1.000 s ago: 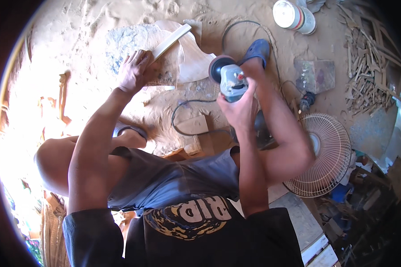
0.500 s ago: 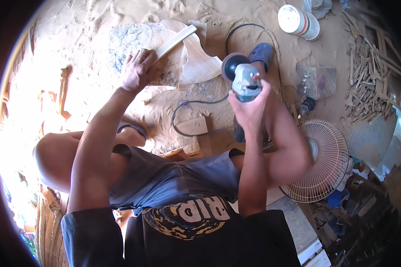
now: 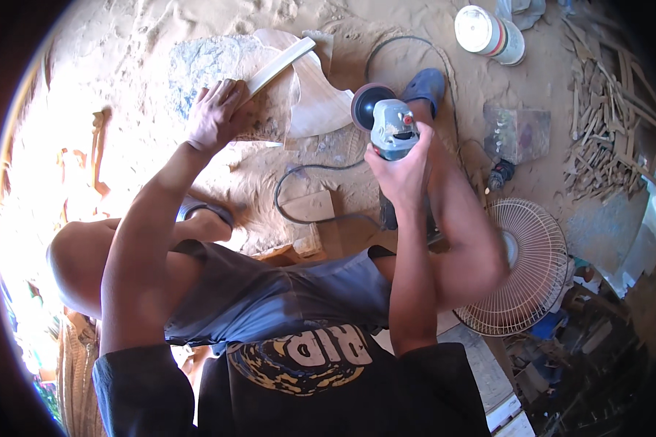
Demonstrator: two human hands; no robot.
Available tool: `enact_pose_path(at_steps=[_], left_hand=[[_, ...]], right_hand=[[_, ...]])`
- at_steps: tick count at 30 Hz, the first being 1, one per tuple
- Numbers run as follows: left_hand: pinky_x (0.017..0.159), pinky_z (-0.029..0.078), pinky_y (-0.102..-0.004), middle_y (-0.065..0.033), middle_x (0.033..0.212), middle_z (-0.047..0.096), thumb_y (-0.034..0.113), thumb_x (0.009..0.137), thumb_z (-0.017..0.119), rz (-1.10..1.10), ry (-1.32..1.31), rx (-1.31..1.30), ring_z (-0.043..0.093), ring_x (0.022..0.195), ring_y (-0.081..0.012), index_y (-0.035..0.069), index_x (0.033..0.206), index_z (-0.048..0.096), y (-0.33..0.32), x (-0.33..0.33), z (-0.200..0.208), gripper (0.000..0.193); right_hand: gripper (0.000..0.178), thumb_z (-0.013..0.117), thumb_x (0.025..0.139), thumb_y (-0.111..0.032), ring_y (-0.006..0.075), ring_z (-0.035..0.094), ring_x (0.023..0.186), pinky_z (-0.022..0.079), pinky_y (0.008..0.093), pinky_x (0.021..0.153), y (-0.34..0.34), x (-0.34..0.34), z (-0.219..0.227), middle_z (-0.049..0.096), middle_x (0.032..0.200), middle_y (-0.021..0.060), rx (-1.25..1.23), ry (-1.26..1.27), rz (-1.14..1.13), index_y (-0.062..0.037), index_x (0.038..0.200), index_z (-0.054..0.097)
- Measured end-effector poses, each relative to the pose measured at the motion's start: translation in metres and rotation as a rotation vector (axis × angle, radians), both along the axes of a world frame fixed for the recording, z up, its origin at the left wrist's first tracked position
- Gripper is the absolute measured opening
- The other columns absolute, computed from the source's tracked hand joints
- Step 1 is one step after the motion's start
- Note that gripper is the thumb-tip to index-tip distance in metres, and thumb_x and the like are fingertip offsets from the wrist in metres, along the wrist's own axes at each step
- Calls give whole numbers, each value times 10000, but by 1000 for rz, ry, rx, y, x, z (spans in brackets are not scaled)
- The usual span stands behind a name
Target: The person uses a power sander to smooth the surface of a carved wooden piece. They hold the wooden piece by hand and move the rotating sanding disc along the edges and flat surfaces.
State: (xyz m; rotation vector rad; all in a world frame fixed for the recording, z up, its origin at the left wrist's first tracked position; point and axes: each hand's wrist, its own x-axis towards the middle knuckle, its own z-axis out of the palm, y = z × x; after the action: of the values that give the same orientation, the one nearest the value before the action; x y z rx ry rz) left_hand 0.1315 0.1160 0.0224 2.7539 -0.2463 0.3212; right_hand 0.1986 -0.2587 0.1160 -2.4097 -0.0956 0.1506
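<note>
My left hand (image 3: 217, 116) is closed over the near end of a pale wooden strip (image 3: 280, 64), pressing it down. The strip slants away to the right across a thin, curved-edged piece of wood (image 3: 317, 102), which lies on a rough, stained slab (image 3: 204, 62). Wrapped round the body of an angle grinder (image 3: 393, 124) is my right hand (image 3: 404, 171). The grinder's round sanding disc (image 3: 363, 108) faces left, apart from the wood's right edge. Whether the disc spins cannot be made out.
A black cord (image 3: 288, 171) loops over the sand. My right foot in a clog (image 3: 424, 87) is just beyond the grinder. A caged fan (image 3: 536, 269) stands by my right knee. Farther right are a white tub (image 3: 492, 36), a clear box (image 3: 517, 135) and heaped wood scraps (image 3: 605, 116).
The grinder and my right hand have shifted slightly left. The whole view has drifted a little; my left hand still holds the strip on the slab.
</note>
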Motion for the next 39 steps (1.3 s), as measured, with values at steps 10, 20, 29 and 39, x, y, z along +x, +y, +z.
enact_pose_path(at_steps=[10, 20, 29, 39], left_hand=[[898, 515, -469, -130, 1206, 704, 237, 964, 778, 111, 8, -30, 687, 1105, -324, 24, 1273, 721, -10, 3, 0, 380], [851, 507, -465, -114, 1105, 704, 127, 884, 794, 58, -76, -153, 686, 1005, -360, 40, 1158, 723, -13, 9, -3, 296], [882, 522, -515, -179, 1041, 646, 87, 875, 763, 10, 33, -229, 606, 998, -429, 52, 1126, 699, -3, 1, -15, 262], [566, 523, -420, -110, 886, 665, 241, 992, 768, 360, 367, -670, 651, 673, -278, 87, 1118, 598, -65, -40, 42, 262]], right_hand=[[779, 926, 729, -208, 326, 755, 947, 593, 456, 866, -3, 11, -6, 736, 1055, 201, 190, 42, -82, -33, 1337, 471], [825, 928, 741, -238, 363, 781, 991, 599, 468, 901, 5, 11, -1, 762, 1084, 213, 111, 38, -159, -41, 1386, 453], [461, 815, 959, -219, 277, 753, 860, 647, 433, 750, -7, 24, 39, 726, 1035, 138, 1335, 551, -411, -21, 1327, 619], [646, 752, 959, -530, 241, 604, 1016, 518, 406, 946, 11, 12, 77, 618, 1171, 100, 2040, 480, -178, -3, 1268, 542]])
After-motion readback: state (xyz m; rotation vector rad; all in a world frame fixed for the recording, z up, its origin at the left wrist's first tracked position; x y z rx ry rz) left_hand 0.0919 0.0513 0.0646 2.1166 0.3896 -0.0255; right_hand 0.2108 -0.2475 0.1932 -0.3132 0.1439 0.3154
